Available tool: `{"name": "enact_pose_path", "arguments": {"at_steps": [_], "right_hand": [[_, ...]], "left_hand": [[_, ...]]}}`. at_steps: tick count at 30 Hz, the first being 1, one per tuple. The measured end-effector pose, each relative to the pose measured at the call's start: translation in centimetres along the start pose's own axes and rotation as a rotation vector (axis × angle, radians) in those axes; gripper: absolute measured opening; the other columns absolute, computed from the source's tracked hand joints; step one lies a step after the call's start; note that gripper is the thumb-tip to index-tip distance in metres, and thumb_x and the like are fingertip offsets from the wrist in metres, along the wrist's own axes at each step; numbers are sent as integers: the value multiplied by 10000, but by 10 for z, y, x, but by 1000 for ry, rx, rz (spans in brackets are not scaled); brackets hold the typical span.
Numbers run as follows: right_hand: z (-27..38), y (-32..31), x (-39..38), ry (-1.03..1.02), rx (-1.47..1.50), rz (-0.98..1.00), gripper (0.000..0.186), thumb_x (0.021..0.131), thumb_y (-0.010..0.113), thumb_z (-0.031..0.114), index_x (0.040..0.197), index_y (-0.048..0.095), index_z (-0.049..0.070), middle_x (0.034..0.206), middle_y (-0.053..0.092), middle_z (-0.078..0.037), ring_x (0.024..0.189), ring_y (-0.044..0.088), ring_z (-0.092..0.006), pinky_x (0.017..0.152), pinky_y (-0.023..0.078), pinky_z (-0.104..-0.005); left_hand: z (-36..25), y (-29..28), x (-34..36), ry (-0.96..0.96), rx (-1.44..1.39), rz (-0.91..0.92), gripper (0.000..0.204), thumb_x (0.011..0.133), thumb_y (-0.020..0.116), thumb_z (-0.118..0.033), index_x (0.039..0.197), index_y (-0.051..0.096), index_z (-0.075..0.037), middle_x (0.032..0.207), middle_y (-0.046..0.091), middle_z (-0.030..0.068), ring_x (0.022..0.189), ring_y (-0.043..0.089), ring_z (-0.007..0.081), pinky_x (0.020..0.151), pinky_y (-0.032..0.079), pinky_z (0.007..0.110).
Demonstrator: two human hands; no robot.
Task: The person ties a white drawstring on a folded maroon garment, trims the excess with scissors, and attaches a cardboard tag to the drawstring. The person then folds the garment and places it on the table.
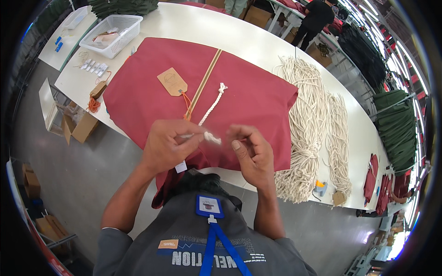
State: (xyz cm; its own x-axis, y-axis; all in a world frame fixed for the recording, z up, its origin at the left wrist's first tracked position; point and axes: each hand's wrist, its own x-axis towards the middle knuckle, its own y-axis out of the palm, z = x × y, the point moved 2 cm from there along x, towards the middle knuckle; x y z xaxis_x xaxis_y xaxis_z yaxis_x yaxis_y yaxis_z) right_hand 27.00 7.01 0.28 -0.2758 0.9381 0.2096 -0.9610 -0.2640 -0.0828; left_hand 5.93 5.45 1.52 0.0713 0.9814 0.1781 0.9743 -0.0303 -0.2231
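Observation:
A dark red garment (248, 92) lies flat on the white table, with a tan zipper (206, 83) running down it. On it rests a brown cardboard tag (172, 82) on an orange string. A white twisted cord (212, 106) with a knotted upper end stretches across the red fabric. My left hand (169, 142) pinches the cord near its other knotted end, which pokes out past the fingertips. Just right of that end, my right hand (252, 154) is raised, slightly blurred, fingers curled loosely and apart from the thumb. I see nothing in it.
Bundles of white cord (304, 129) lie along the table's right side, near a blue-grey tool with an orange part (320, 186). At the far left stands a white plastic basket (112, 36). A cardboard box (80, 126) sits below the left edge. A person in black (317, 20) stands beyond the table.

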Motion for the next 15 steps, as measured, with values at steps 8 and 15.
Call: {"name": "enact_pose_path", "arguments": {"at_steps": [8,15], "right_hand": [[10,13,-1,-264,-455,204,426,859,766,34,1276,679,50,940,672,-136,804,668,-307,693,533,-356],[3,23,-23,-170,-448,204,185,892,733,50,1071,700,18,849,593,-130,722,611,-319,640,495,-408]], "left_hand": [[1,4,-1,-94,85,252,21,861,701,44,867,719,34,727,664,38,644,565,64,564,441,255],[12,11,-8,303,313,123,201,864,731,-43,683,656,-1,625,614,111,534,550,233,518,429,317]]}}
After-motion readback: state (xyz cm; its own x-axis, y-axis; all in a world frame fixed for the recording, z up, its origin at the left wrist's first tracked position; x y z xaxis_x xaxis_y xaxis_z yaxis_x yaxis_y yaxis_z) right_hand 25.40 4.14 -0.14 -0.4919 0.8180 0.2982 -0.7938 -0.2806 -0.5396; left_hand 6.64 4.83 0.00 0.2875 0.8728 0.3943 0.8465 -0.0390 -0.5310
